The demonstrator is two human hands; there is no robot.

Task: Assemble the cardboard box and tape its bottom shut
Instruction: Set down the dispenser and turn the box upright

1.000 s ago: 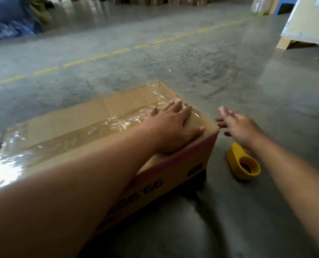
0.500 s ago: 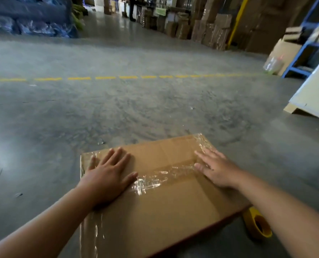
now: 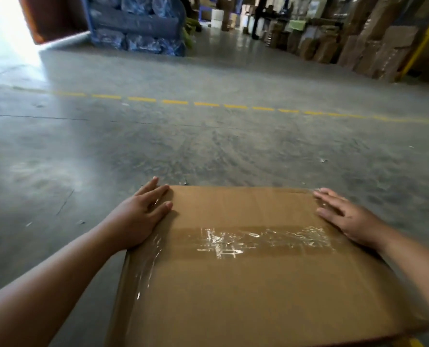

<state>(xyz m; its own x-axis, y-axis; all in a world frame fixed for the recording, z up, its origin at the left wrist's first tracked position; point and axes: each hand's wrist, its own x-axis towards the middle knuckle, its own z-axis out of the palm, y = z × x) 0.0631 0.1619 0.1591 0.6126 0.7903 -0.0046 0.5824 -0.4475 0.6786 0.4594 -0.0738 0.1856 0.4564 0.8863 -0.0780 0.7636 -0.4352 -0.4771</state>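
Observation:
A brown cardboard box lies on the concrete floor with its flaps closed, facing up. A strip of clear tape runs across the middle seam, and more tape wraps over the left edge. My left hand rests flat on the far left corner with straight fingers. My right hand lies flat on the far right edge, fingers straight and pointing left. A sliver of the yellow tape dispenser shows at the bottom right, beside the box.
Bare concrete floor stretches ahead, crossed by a dashed yellow line. Blue wrapped bundles stand at the far left back. Stacked cardboard boxes line the far right, with a yellow post beside them.
The view has lifted and turned, so the box now sits square in front of me. Both hands slid outward to the box's far corners. The yellow dispenser is almost out of view.

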